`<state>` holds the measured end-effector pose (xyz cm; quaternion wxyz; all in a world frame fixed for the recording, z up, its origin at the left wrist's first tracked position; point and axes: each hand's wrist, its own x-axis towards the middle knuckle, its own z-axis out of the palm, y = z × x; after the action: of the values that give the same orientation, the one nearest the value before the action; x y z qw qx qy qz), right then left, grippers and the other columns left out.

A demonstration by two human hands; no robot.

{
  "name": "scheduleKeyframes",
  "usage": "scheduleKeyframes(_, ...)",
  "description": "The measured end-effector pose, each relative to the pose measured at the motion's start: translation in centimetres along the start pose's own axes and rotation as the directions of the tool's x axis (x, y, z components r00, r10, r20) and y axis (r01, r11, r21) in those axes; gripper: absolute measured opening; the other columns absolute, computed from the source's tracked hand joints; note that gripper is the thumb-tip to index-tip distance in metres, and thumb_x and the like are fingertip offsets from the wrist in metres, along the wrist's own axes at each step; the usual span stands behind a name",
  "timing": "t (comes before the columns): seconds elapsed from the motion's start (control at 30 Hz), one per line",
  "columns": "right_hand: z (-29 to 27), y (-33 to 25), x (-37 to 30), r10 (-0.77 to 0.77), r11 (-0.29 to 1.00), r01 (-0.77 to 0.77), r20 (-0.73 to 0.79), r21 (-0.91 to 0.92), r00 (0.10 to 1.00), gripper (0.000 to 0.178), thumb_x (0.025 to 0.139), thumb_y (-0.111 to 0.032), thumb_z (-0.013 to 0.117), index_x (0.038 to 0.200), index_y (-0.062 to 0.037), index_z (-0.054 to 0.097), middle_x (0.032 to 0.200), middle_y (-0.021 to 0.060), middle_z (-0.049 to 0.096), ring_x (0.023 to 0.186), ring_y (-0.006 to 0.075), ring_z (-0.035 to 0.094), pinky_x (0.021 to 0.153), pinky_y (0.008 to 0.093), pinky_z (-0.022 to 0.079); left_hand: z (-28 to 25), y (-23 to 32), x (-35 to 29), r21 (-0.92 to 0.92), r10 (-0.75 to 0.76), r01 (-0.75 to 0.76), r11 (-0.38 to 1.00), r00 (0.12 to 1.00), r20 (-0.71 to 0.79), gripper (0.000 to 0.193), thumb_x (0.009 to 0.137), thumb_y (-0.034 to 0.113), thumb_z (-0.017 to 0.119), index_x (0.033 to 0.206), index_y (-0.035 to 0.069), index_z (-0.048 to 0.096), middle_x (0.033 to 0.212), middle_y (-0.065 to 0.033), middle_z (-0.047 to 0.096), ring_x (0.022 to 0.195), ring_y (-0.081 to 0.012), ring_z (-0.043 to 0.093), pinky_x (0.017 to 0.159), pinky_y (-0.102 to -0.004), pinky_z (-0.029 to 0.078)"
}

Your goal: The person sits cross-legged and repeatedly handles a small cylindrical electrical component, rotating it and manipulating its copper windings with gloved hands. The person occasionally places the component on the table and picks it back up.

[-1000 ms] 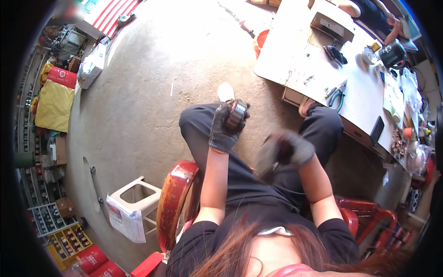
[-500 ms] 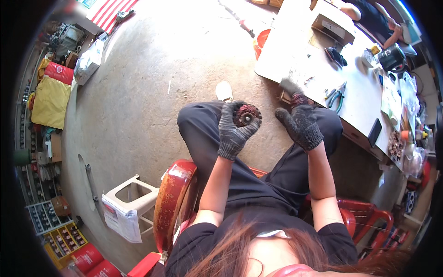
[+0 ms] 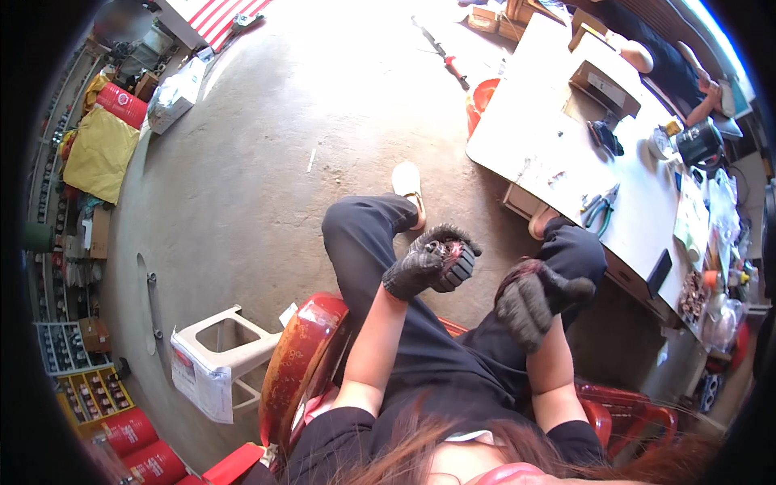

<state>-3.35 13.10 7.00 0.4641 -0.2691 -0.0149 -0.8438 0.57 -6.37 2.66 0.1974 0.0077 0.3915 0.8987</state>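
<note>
My left hand (image 3: 420,263), in a dark grey knit glove, is in front of my left knee. Its fingers close round a motor armature (image 3: 459,265) with reddish windings and dark slotted segments round its edge. Part of the armature is covered by the glove. Over my right thigh, my right hand (image 3: 533,303), gloved alike, is turned with fingers curled and the thumb out to the right. Something reddish and strand-like (image 3: 521,271) shows at its upper edge; what it is I cannot make out. The two hands are apart.
To the right stands a white table (image 3: 537,121) bearing pliers (image 3: 600,212), an open cardboard box (image 3: 605,87) and a black mug-like container (image 3: 700,144). Another person's arm (image 3: 703,101) is beyond it. At left are a plastic stool (image 3: 226,335), a red chair arm (image 3: 303,347) and crowded shelves.
My left hand has lowered and rolled, so the armature now shows its side rather than its round face. My right hand has drawn back from the table edge, turned over and curled.
</note>
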Motion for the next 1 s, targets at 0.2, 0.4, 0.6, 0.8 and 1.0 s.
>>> scheduleKeyframes(0.2, -0.4, -0.4, -4.9, 0.031, 0.986, -0.111, -0.507, -0.128, 0.861, 0.031, 0.084, -0.025, 0.065, 0.099, 0.0020, 0.063, 0.097, 0.0126, 0.064, 0.086, 0.0230, 0.062, 0.080, 0.0357, 0.051, 2.1, -2.3, 2.1, -0.340, 0.108, -0.104, 0.935, 0.994, -0.007, 0.078, 0.085, 0.045, 0.064, 0.140, -0.002, 0.033, 0.124, -0.0206, 0.054, 0.097, -0.0219, 0.061, 0.069, -0.0278, 0.055)
scheduleKeyframes(0.4, 2.3, -1.0, 0.7, -0.045, 0.922, -0.012, -0.139, -0.386, 0.989, 0.069, 0.073, -0.068, 0.063, 0.074, 0.0003, 0.062, 0.071, 0.0141, 0.063, 0.063, 0.0243, 0.061, 0.060, 0.0320, 0.050, 1.2, -8.6, 2.7, -0.581, 0.021, -0.028, 0.813, 1.000, -0.018, 0.070, 0.086, 0.045, 0.057, 0.136, 0.000, 0.040, 0.130, -0.0193, 0.050, 0.112, -0.0269, 0.053, 0.102, -0.0418, 0.040)
scheduleKeyframes(0.6, 3.3, -1.7, 0.2, -0.322, 0.926, 0.232, -0.306, -0.296, 0.896, 0.063, 0.075, -0.071, 0.060, 0.056, -0.0119, 0.049, 0.052, 0.0061, 0.057, 0.032, 0.0186, 0.048, 0.035, 0.0262, 0.041, 0.4, -7.7, 2.9, -0.750, 0.142, 0.069, 0.658, 0.966, 0.214, 0.065, 0.085, 0.043, 0.058, 0.133, 0.001, 0.041, 0.127, -0.0205, 0.051, 0.099, -0.0242, 0.055, 0.066, -0.0270, 0.054)
scheduleKeyframes(0.8, 4.4, -0.9, -1.3, -0.386, 0.909, 0.271, -0.398, -0.315, 0.832, 0.054, 0.079, -0.060, 0.059, 0.060, -0.0105, 0.051, 0.057, 0.0062, 0.059, 0.040, 0.0181, 0.051, 0.040, 0.0266, 0.044, -0.1, -7.1, 4.7, -0.446, -0.243, 0.164, 0.880, 0.962, -0.126, 0.039, 0.088, 0.029, 0.060, 0.119, 0.005, 0.055, 0.112, -0.0124, 0.061, 0.096, -0.0222, 0.062, 0.076, -0.0349, 0.055)
scheduleKeyframes(1.0, 6.4, 0.4, -4.2, -0.412, 0.895, 0.269, -0.432, -0.355, 0.802, 0.045, 0.083, -0.050, 0.057, 0.065, -0.0090, 0.054, 0.063, 0.0063, 0.061, 0.047, 0.0176, 0.055, 0.044, 0.0271, 0.048, -2.7, -10.4, 6.4, -0.931, -0.272, 0.058, 0.361, 0.961, -0.045, 0.044, 0.084, 0.035, 0.061, 0.110, 0.000, 0.058, 0.108, -0.0156, 0.062, 0.087, -0.0272, 0.063, 0.072, -0.0291, 0.058)
